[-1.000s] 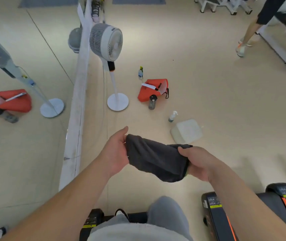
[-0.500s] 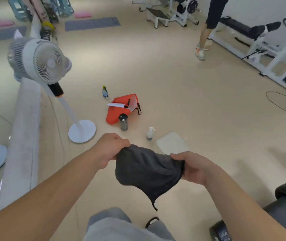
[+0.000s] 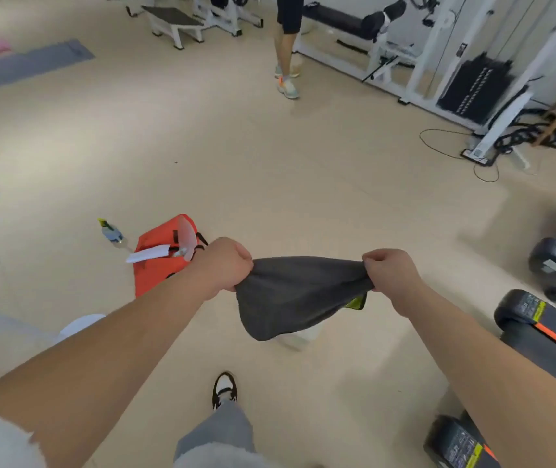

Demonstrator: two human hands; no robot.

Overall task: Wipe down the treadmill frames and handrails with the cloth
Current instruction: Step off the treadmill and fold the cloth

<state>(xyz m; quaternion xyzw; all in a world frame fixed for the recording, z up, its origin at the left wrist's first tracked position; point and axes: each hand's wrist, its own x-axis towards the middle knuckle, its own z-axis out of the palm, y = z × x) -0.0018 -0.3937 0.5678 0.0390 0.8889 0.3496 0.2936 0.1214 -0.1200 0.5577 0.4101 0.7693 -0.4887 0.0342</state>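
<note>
Both hands' fingers are curled tight: left hand [image 3: 226, 265] and right hand [image 3: 393, 275] stretch the dark cloth [image 3: 297, 292], sagging between them above the floor [image 3: 303, 184].

matt dark grey cloth [image 3: 298, 292]; smooth, faintly glossy beige floor [image 3: 303, 184].

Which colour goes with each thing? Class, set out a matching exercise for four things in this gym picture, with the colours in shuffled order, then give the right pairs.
Things:
1. cloth held by the left hand and right hand
2. bag
3. mat
4. bench frame

Colours:
A. white
B. dark grey
C. orange-red
D. blue-grey

Pairs: 1-B, 2-C, 3-D, 4-A
</note>
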